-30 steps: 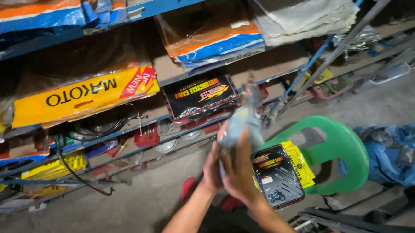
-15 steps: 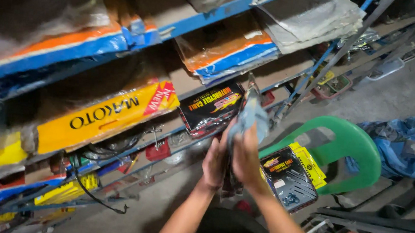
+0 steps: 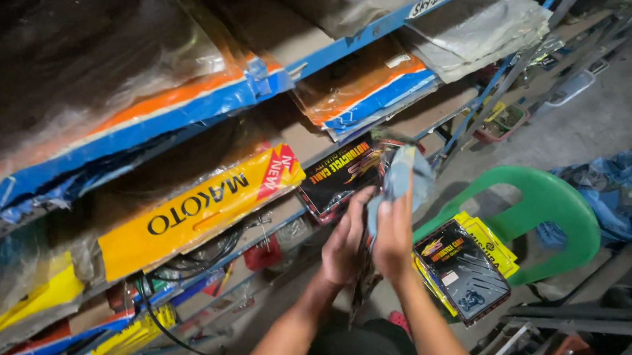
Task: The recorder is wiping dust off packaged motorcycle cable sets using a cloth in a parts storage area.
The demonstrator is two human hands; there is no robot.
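Observation:
My left hand [image 3: 344, 239] and my right hand [image 3: 393, 230] are pressed together around a flat black plastic packet [image 3: 362, 290] held upright on its edge. A pale blue cloth [image 3: 398, 181] is bunched over the packet's top, under my right fingers. Just behind my hands, a black packet with a red and yellow header [image 3: 342, 173] leans on the blue metal shelf [image 3: 338, 51]. To the right, black and yellow packets [image 3: 465, 267] lie stacked on the seat of a green plastic chair [image 3: 548, 213].
The shelf rack fills the left, packed with plastic-wrapped yellow, orange and blue packets [image 3: 190, 210] and coiled black cables [image 3: 201, 254]. Blue fabric [image 3: 618, 200] lies heaped on the concrete floor at right. Metal bars [image 3: 578, 318] cross the lower right corner.
My hands have risen slightly with the packet and cloth, closer to the shelf. The view has tilted up and left, showing more of the upper shelves.

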